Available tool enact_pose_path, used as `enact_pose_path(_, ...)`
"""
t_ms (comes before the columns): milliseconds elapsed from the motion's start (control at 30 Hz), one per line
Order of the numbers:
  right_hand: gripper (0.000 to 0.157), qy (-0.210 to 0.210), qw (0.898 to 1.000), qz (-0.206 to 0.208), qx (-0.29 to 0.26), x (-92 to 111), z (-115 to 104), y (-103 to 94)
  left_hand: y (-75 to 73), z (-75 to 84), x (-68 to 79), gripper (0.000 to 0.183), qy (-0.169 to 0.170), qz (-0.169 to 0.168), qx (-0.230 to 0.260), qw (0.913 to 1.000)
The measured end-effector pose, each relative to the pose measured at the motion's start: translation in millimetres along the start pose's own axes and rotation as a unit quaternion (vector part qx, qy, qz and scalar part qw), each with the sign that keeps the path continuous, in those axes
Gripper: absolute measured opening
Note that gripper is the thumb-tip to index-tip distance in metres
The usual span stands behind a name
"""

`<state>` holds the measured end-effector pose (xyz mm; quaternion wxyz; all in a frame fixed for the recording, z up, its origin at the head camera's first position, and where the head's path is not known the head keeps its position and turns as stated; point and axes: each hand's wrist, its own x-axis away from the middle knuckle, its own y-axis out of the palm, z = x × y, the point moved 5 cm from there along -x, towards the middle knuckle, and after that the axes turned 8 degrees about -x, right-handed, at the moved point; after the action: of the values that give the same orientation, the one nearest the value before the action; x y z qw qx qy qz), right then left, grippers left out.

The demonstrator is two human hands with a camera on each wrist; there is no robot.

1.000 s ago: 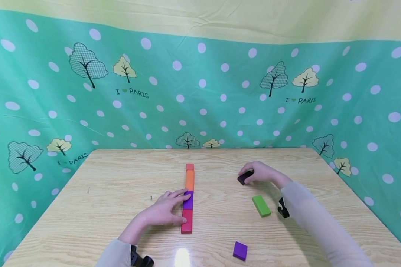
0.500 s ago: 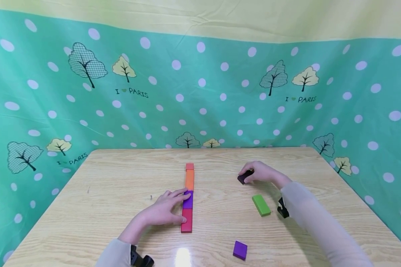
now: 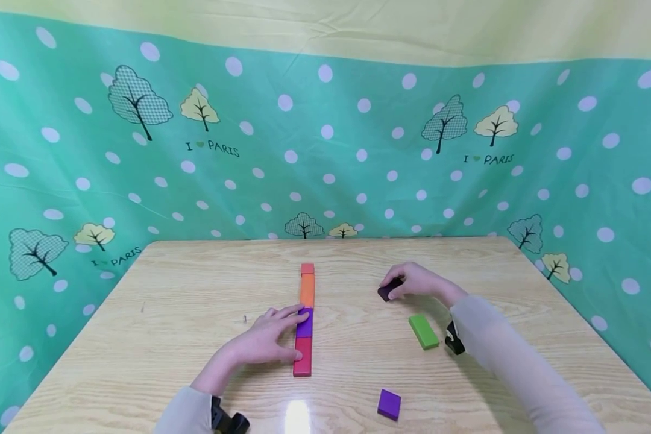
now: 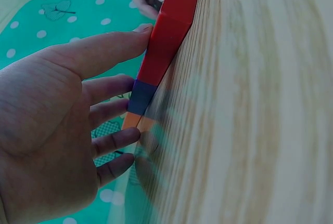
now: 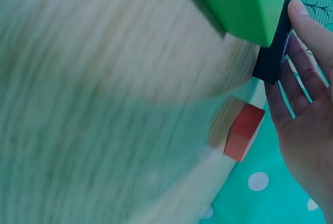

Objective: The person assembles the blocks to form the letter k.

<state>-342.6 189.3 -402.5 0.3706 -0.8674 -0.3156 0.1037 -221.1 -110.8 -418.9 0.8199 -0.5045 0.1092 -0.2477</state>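
My right hand (image 3: pixel 419 281) pinches a black block (image 3: pixel 389 289) between thumb and fingers at the right of the table. In the right wrist view the black block (image 5: pixel 273 52) is a long bar lying along the fingers. My left hand (image 3: pixel 263 339) touches a straight row of blocks with spread fingers, thumb at the red block (image 3: pixel 302 360) and index finger on the purple block (image 3: pixel 305 324). Farther along the row come an orange block (image 3: pixel 307 290) and a coral-red block (image 3: pixel 307 269). The left wrist view has the thumb against the side of the red block (image 4: pixel 169 37).
A green block (image 3: pixel 424 331) lies apart, nearer than the right hand. Closer to the front is a small purple block (image 3: pixel 389 404). The wooden table (image 3: pixel 195 271) ends at the back against a green dotted cloth (image 3: pixel 358 181).
My right hand has shifted slightly to the left with the black block in its fingers. The left hand stays on the row.
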Motion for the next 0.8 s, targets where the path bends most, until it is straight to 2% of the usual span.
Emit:
enact_pose_path(467,0.026,-0.009,1.0,-0.008,-0.02,-3.5,-8.7,11.6,0.0,0.4,-0.7,0.073,-0.002,0.0,0.005,1.0)
enact_pose_path(800,0.023,0.001,1.0,-0.005,0.002,-5.5,-10.6,16.0,-1.3,1.4,0.2,0.072,-0.007,-0.002,0.007,0.9999)
